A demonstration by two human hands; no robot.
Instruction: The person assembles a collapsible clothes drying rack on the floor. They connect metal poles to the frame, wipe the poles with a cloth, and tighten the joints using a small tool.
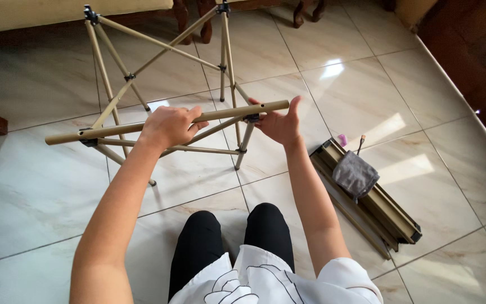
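A tan metal folding frame of crossed thin poles with black joints stands on the tiled floor in front of me. A thicker tan bar lies across its near top corners. My left hand is closed around this bar near its middle. My right hand holds the bar's right end, thumb up, at the black corner joint.
A bundle of tan slats with a grey pouch on it lies on the floor to my right. Dark wooden furniture legs stand behind the frame. A dark wood border runs along the right. My knees in black trousers are below.
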